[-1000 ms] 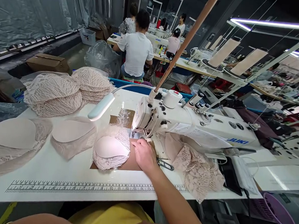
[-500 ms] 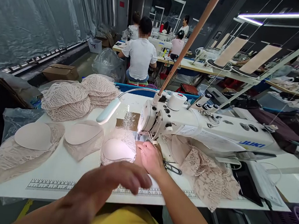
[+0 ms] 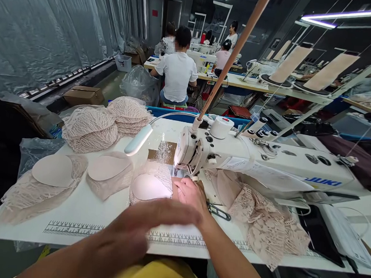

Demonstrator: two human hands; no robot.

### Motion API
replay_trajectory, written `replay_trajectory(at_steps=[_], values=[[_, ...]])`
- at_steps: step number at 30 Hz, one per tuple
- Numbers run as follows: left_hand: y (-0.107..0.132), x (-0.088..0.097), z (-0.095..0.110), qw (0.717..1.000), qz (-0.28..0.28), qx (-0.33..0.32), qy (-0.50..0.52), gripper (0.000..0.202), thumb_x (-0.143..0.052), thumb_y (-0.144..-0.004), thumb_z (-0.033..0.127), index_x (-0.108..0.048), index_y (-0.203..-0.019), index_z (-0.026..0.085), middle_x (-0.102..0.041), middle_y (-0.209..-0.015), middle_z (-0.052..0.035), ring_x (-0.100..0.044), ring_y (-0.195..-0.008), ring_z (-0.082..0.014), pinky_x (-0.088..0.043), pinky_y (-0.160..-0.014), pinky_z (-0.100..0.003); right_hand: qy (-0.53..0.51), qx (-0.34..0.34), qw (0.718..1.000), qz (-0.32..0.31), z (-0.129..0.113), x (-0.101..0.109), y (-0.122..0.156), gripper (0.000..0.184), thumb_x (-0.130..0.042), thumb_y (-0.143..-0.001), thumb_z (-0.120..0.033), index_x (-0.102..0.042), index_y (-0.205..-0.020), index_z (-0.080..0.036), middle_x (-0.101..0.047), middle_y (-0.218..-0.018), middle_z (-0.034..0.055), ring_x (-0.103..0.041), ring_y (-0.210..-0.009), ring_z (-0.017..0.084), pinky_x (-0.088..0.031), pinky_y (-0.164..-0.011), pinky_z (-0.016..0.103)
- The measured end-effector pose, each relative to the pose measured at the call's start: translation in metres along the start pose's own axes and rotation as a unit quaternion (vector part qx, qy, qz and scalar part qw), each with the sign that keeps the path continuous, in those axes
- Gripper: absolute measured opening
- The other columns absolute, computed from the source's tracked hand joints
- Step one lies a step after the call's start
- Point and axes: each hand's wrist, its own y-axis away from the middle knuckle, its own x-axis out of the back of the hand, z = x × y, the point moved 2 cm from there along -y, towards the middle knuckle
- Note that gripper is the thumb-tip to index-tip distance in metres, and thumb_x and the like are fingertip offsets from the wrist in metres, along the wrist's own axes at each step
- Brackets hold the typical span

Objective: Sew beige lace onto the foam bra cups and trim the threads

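The cup (image 3: 151, 188) (pale foam set in lace) lies on the table (image 3: 83, 210) just left of the needle of the machine (image 3: 235, 152), lit by the lamp (image 3: 138, 139). The right hand (image 3: 192, 194) rests flat at the cup's right edge, fingers stretched toward the needle and gripping nothing. The left hand (image 3: 145, 226), blurred, hovers over the table's near edge and the ruler (image 3: 69, 229), fingers spread and empty. Snips (image 3: 219, 210) lie just right of the right hand, beside a lace heap (image 3: 262, 221). Stacks (image 3: 104, 123) of lace stand at the far left.
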Motion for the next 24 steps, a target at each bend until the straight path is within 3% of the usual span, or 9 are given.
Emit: replay_trajectory(at_steps=[2, 5, 7, 8, 10, 14, 17, 20, 24], values=[[-0.016, 0.003, -0.027, 0.979, 0.018, 0.048, -0.197, 0.037, -0.040, -0.094, 0.039, -0.058, -0.124, 0.026, -0.061, -0.124, -0.0076, -0.055, -0.115, -0.0272, -0.046, -0.098, -0.042, -0.004, 0.001, 1.000, 0.004, 0.002, -0.002, 0.001, 0.029, -0.044, -0.084, -0.009, -0.069, -0.094, -0.021, -0.065, -0.086, 0.0045, -0.058, -0.078, 0.017, -0.046, -0.074, 0.029], [-0.031, 0.010, -0.075, 0.880, 0.027, 0.116, -0.460, 0.034, -0.045, -0.091, 0.031, -0.059, -0.118, 0.017, -0.058, -0.122, -0.0149, -0.050, -0.115, -0.0331, -0.042, -0.097, -0.052, -0.024, 0.014, 0.999, 0.018, 0.006, -0.003, 0.002, 0.030, -0.044, -0.086, -0.011, -0.069, -0.101, -0.019, -0.067, -0.095, 0.0070, -0.061, -0.087, 0.019, -0.048, -0.080, 0.030], [-0.032, 0.016, -0.096, 0.826, 0.016, 0.136, -0.546, 0.031, -0.047, -0.088, 0.027, -0.058, -0.115, 0.016, -0.056, -0.124, -0.0162, -0.047, -0.116, -0.0344, -0.041, -0.094, -0.054, -0.039, 0.023, 0.998, 0.035, 0.008, -0.004, 0.003, 0.031, -0.042, -0.089, -0.012, -0.069, -0.105, -0.019, -0.068, -0.100, 0.0084, -0.062, -0.092, 0.019, -0.049, -0.083, 0.031], [-0.030, 0.020, -0.101, 0.814, 0.006, 0.136, -0.565, 0.029, -0.047, -0.087, 0.024, -0.059, -0.113, 0.016, -0.055, -0.124, -0.0157, -0.046, -0.117, -0.0336, -0.041, -0.095, -0.054, -0.045, 0.025, 0.998, 0.044, 0.010, -0.004, 0.003, 0.032, -0.042, -0.090, -0.013, -0.069, -0.106, -0.018, -0.069, -0.102, 0.0089, -0.063, -0.094, 0.020, -0.049, -0.084, 0.032], [-0.024, 0.026, -0.100, 0.821, -0.039, 0.113, -0.558, 0.024, -0.051, -0.085, 0.021, -0.061, -0.106, 0.017, -0.056, -0.124, -0.0135, -0.046, -0.119, -0.0313, -0.039, -0.099, -0.051, -0.053, 0.025, 0.997, 0.053, 0.012, -0.005, 0.004, 0.032, -0.042, -0.090, -0.015, -0.069, -0.107, -0.019, -0.069, -0.104, 0.0093, -0.063, -0.096, 0.020, -0.050, -0.085, 0.033], [-0.010, 0.038, -0.081, 0.887, -0.160, 0.048, -0.431, 0.014, -0.059, -0.083, 0.026, -0.065, -0.094, 0.020, -0.058, -0.127, -0.0080, -0.042, -0.129, -0.0284, -0.035, -0.108, -0.045, -0.064, 0.020, 0.996, 0.060, 0.015, -0.008, 0.005, 0.032, -0.042, -0.090, -0.017, -0.070, -0.107, -0.019, -0.069, -0.106, 0.0093, -0.064, -0.097, 0.021, -0.052, -0.084, 0.034], [-0.006, 0.045, -0.075, 0.913, -0.109, 0.038, -0.390, 0.020, -0.052, -0.090, 0.028, -0.065, -0.102, 0.019, -0.060, -0.126, -0.0094, -0.043, -0.130, -0.0257, -0.036, -0.109, -0.043, -0.072, 0.027, 0.996, 0.055, 0.013, -0.007, 0.006, 0.031, -0.042, -0.091, -0.017, -0.070, -0.104, -0.018, -0.070, -0.104, 0.0094, -0.064, -0.095, 0.021, -0.052, -0.082, 0.034], [-0.010, 0.042, -0.083, 0.891, -0.061, 0.063, -0.445, 0.028, -0.046, -0.093, 0.027, -0.061, -0.114, 0.017, -0.058, -0.127, -0.0123, -0.046, -0.126, -0.0271, -0.039, -0.107, -0.046, -0.079, 0.035, 0.995, 0.056, 0.011, -0.005, 0.005, 0.031, -0.042, -0.090, -0.016, -0.070, -0.104, -0.018, -0.070, -0.102, 0.0089, -0.064, -0.095, 0.021, -0.051, -0.082, 0.033], [-0.023, 0.027, -0.094, 0.852, -0.121, 0.062, -0.505, 0.035, -0.055, -0.088, 0.030, -0.058, -0.119, 0.016, -0.053, -0.134, -0.0134, -0.042, -0.127, -0.0323, -0.039, -0.105, -0.051, -0.079, 0.038, 0.995, 0.055, 0.010, -0.003, 0.004, 0.033, -0.042, -0.089, -0.014, -0.068, -0.109, -0.019, -0.069, -0.104, 0.0067, -0.063, -0.094, 0.020, -0.048, -0.084, 0.032]])
